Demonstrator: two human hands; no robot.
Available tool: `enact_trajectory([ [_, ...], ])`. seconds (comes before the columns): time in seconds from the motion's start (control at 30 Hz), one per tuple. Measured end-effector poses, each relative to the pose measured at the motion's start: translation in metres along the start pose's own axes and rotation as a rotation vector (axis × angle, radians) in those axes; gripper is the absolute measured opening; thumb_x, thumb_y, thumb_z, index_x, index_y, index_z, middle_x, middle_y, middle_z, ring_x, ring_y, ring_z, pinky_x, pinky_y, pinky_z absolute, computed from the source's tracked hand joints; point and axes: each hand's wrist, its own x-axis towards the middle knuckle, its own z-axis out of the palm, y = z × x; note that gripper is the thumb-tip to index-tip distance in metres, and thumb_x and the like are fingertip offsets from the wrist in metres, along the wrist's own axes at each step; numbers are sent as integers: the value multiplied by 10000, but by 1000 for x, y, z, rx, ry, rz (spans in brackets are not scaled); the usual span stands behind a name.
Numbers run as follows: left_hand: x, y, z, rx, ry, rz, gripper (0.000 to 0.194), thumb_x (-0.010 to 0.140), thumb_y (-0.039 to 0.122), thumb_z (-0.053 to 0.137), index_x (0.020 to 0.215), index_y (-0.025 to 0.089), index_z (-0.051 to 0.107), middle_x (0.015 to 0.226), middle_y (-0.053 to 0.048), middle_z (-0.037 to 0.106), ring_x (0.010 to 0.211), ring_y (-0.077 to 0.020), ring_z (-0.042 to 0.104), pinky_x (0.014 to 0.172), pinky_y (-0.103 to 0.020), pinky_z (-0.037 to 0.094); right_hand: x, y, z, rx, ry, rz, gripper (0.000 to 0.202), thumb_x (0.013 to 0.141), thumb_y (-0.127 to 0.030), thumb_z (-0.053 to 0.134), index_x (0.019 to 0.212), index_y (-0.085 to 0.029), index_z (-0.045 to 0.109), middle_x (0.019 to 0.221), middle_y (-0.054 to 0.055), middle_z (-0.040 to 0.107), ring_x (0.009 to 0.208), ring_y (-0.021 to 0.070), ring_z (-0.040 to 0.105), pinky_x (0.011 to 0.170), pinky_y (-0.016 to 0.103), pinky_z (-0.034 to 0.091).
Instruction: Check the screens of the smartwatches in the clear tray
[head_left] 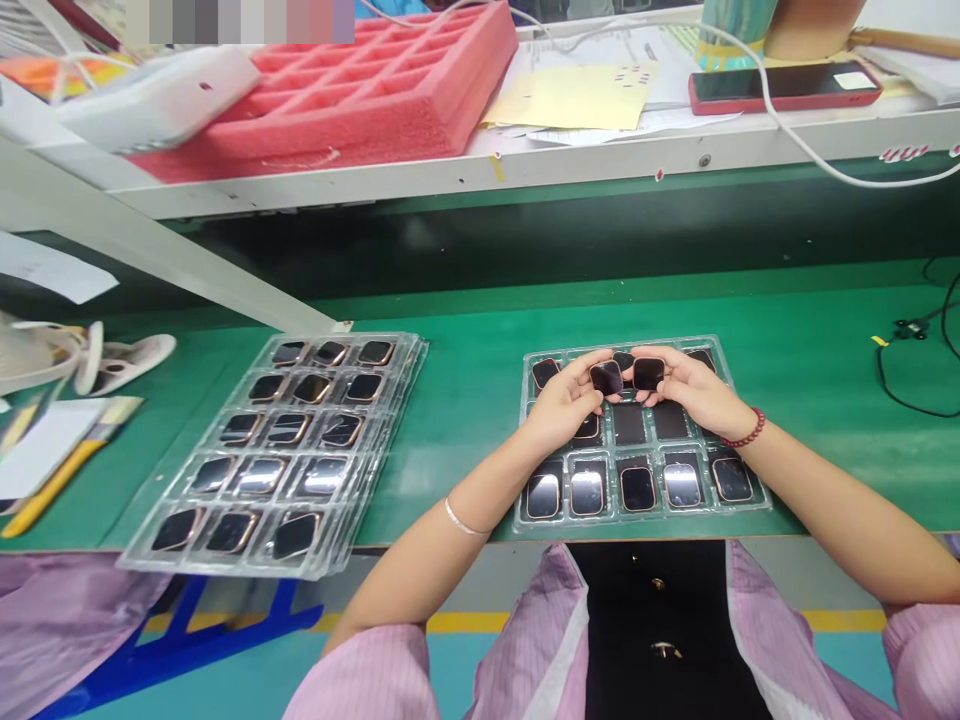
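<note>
Head view: left hand (564,400) and right hand (694,385), fingers pinched, each hold a small dark glossy rounded-square watch face (606,377) (second (648,373)) above the clear compartmented plastic tray (757,497), likely light, slippery, scratch-prone; grip by edges.

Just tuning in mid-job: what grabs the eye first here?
Dead centre, the left hand and right hand each pinch a small dark square screen, the left screen and right screen, above a clear tray on the green bench. To the left lies a stack of trays full of similar screens. On the shelf behind, a pink foam tray stands out.
</note>
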Motion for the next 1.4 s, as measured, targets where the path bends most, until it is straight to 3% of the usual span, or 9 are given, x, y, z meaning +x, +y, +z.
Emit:
enact_trajectory([
  [0.13, -2, 2, 3, 26, 34, -31, 566, 824, 182, 682, 1382, 164, 588, 1205, -123, 736, 880, -175, 737, 650, -232, 530, -1, -3, 0, -29, -4, -7, 487, 867, -164, 653, 1348, -225, 613, 1218, 91, 745, 861, 175, 744, 817, 364, 648],
  [0.23, -2, 3, 4, 60, 54, -23, 463, 858, 298, 721, 1289, 148, 641, 1072, -104, 757, 802, -169, 736, 609, -222, 510, -2, -7, 2, -51, -3, -2, 428, 894, -269, 708, 1311, -204, 635, 1157, 94, 757, 818, 172, 736, 780, 350, 647],
  [0.4, -3, 5, 4, 96, 81, -11, 394, 906, 477, 693, 1101, 135, 716, 917, -84, 757, 671, -146, 709, 548, -215, 477, -4, -12, 5, -19, 21, 42, 320, 943, -453, 703, 1083, -165, 709, 939, 93, 773, 773, 174, 720, 657, 291, 626],
  [0.47, -3, 6, 5, 97, 89, -2, 377, 888, 441, 710, 1111, 138, 715, 933, -83, 756, 698, -153, 719, 549, -212, 483, -4, -14, 6, -12, 30, 47, 279, 935, -417, 707, 1057, -166, 711, 906, 82, 769, 735, 162, 709, 640, 281, 618],
  [0.63, -3, 7, 7, 57, 65, 20, 389, 817, 303, 764, 1162, 145, 679, 1075, -97, 755, 786, -150, 720, 618, -218, 541, -3, -13, 5, -44, 25, 13, 327, 889, -316, 734, 1176, -172, 674, 1044, 91, 775, 685, 135, 688, 662, 294, 621],
  [1.1, 0, 0, 13, -25, 45, 35, 265, 846, 278, 764, 1059, 142, 686, 1031, -77, 721, 808, -133, 698, 710, -256, 607, -8, -10, 2, -218, 71, -19, 336, 940, -489, 760, 1144, -224, 727, 989, 91, 773, 690, 179, 690, 686, 354, 649],
  [1.4, -2, -1, 13, 0, 38, 52, 268, 861, 261, 734, 1091, 134, 678, 1085, -93, 714, 849, -141, 692, 713, -255, 605, -8, -9, 4, -217, 69, -21, 319, 934, -454, 763, 1137, -212, 724, 984, 83, 772, 697, 169, 697, 686, 333, 650],
])
